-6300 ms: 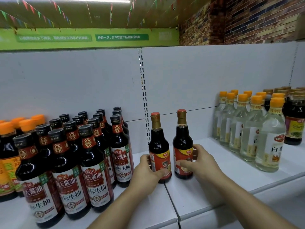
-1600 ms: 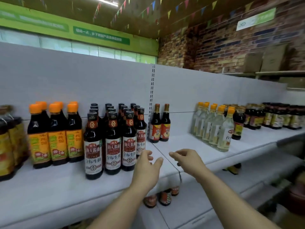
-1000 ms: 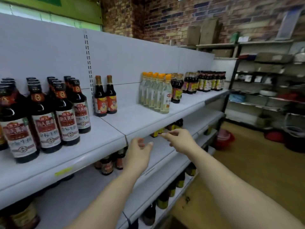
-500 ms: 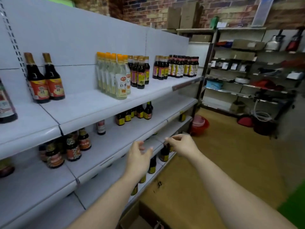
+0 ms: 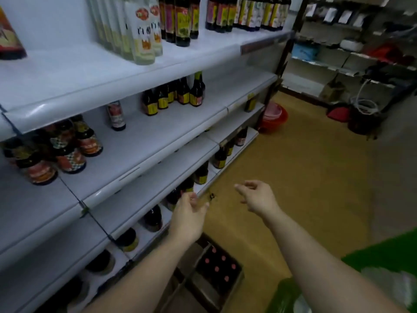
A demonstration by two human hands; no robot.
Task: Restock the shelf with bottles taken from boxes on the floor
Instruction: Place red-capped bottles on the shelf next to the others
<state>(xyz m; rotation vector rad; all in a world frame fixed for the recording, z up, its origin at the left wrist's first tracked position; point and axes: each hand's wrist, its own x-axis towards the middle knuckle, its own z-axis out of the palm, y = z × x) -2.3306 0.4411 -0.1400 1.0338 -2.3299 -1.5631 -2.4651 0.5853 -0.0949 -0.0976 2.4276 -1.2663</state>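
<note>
Both arms reach out low in front of the tall white metal shelf [image 5: 140,141], which fills the left side. The left hand [image 5: 189,213] is empty, with its fingers loose and a little spread, close to the edge of a low shelf board. The right hand [image 5: 259,197] is just to the right of it, over the floor. It is empty too, with its fingers gently bent and gripping nothing. The two hands do not touch. Near and below the left arm, an open brown cardboard box [image 5: 203,292] sits on the floor right beside the bottom of the shelf. Inside it stand dark bottles with red caps [image 5: 217,268] (only their tops show). On the top shelf board stand clear bottles with white labels [image 5: 140,30], and to the right of them dark bottles with green and yellow labels [image 5: 180,19]. One board down is a small group of dark bottles with yellow labels [image 5: 173,96], and at the far left of that board are short dark jars with red labels [image 5: 61,147]. Far off, by the end of the shelf, a red plastic basin [image 5: 273,116] sits on the yellow-brown floor [image 5: 304,177].
</note>
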